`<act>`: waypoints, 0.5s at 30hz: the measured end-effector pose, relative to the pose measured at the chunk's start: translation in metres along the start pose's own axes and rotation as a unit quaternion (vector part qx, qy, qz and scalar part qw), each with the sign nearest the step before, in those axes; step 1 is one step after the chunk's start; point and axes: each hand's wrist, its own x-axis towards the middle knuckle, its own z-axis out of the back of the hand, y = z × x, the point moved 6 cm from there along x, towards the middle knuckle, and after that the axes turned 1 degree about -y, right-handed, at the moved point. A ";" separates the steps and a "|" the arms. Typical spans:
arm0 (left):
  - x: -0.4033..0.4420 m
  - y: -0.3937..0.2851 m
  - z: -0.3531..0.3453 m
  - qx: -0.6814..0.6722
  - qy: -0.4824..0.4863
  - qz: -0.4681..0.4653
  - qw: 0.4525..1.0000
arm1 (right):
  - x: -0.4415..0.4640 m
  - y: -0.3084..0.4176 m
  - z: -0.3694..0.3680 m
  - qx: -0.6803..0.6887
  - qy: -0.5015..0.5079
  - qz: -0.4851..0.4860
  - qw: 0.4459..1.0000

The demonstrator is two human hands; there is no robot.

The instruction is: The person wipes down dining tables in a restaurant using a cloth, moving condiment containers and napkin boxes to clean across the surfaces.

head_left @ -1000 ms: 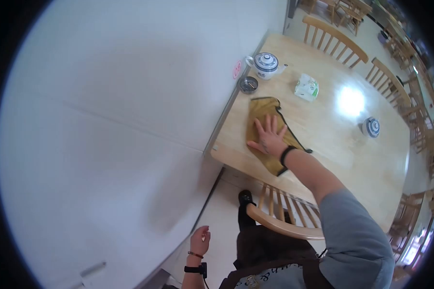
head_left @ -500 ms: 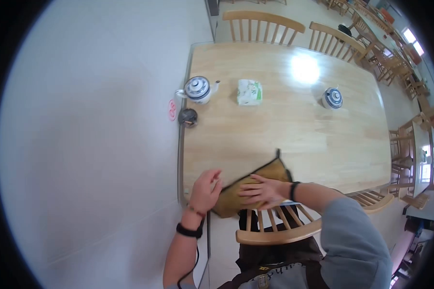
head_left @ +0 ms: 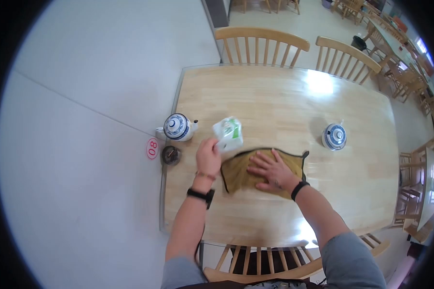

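Observation:
My left hand is closed on the near corner of a white and green tissue pack. The pack is tilted and a little smeared by motion. My right hand lies flat with fingers spread on a brown cloth with black edging. The cloth is spread on the wooden table, and a small black loop sticks out at its right corner. Left of the pack stands a blue and white teapot, with a dark ashtray just nearer to me.
A blue and white lidded pot stands on the table's right side. The white wall borders the table on the left. Wooden chairs stand at the far side and at my near side.
My left hand has moved forward and taken hold of the tissue pack, which has shifted. My right hand and the cloth have gone from the table's near edge further onto it.

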 end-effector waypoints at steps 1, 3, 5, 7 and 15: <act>-0.018 -0.012 0.032 -0.032 -0.014 0.012 0.999 | 0.016 -0.014 0.003 -0.011 -0.008 -0.022 1.000; -0.063 -0.014 0.087 -0.002 -0.029 0.017 0.999 | 0.051 -0.040 0.002 -0.036 -0.024 -0.066 0.997; -0.120 0.009 0.128 0.059 -0.025 0.079 0.995 | 0.090 -0.056 0.002 -0.051 -0.037 -0.125 0.990; -0.173 0.038 0.158 0.137 -0.045 0.117 0.983 | 0.132 -0.070 -0.001 -0.062 -0.065 -0.182 0.979; -0.263 0.084 0.125 0.142 0.020 0.263 0.954 | 0.305 -0.078 -0.009 -0.046 -0.114 -0.252 0.960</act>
